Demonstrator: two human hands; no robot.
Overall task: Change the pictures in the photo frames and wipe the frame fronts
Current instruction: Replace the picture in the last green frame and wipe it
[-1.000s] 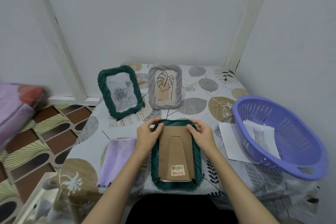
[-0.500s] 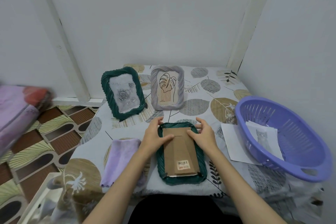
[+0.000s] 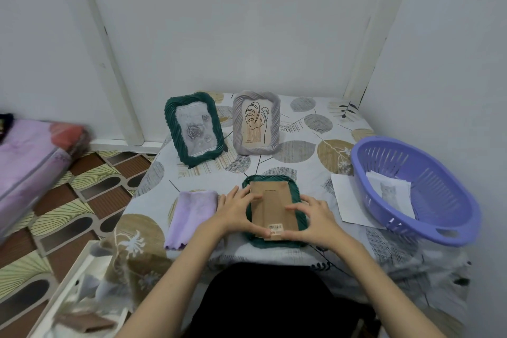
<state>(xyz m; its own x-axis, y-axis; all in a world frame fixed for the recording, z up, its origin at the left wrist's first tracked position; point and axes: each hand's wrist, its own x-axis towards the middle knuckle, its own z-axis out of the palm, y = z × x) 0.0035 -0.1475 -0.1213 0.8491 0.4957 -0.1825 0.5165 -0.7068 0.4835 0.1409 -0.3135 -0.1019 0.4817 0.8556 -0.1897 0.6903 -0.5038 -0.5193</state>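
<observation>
Table (image 3: 301, 129), leaf-print cloth, serves as the work surface; everything for the job is laid within arm's reach

Purple basket (image 3: 450, 217) at the right edge, holding a cat picture (image 3: 389, 192). Judged to be the stock of replacement prints, parked clear of the working spot. A blank sheet (image 3: 348, 200) lies partly under its near rim

Two frames stand upright at the back: dark green frame (image 3: 193, 129) with a rose picture, grey frame (image 3: 256, 122) with a leaf drawing just right of it. Fronts face the person, probably set aside either finished or waiting; cannot tell which

Lilac cloth (image 3: 189, 217) folded flat just left of the hands, untouched, so wiping looks not yet begun on this one

Third frame (image 3: 299, 217), green, lies face down at the near centre, brown backing board (image 3: 274, 206) up, barcode sticker at the near end. Face down is the sensible position: it exposes the back for opening

Left hand (image 3: 236, 211) rests on the frame's left edge, fingers bent over onto the board, thumb at the near corner
Right hand (image 3: 312, 217) mirrors it on the right edge, fingertips pressing the board, thumb near the sticker. Both curl onto the frame rather than lie flat. Judgement: working the backing loose or seating it; small tabs too small to see
</observation>
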